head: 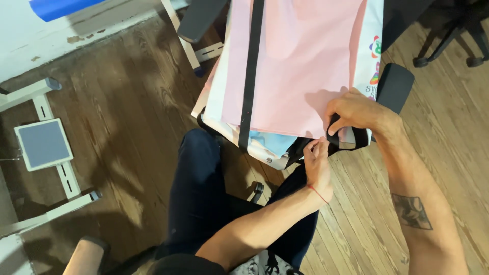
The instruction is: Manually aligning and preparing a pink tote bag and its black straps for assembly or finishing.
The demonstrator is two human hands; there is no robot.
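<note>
Hands, right hand [356, 113] and left hand [318, 165], gripping black strap [351, 142], pink bag [300, 66]

Dark navy trousers, bare forearms (tattooed right, thin red string on left wrist).

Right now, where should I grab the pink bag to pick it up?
Grab the black strap running down the middle of the pink bag, from above. The bag lies flat with nothing else to hook, and both the right hand and left hand are busy at the other strap on its lower edge.
</note>
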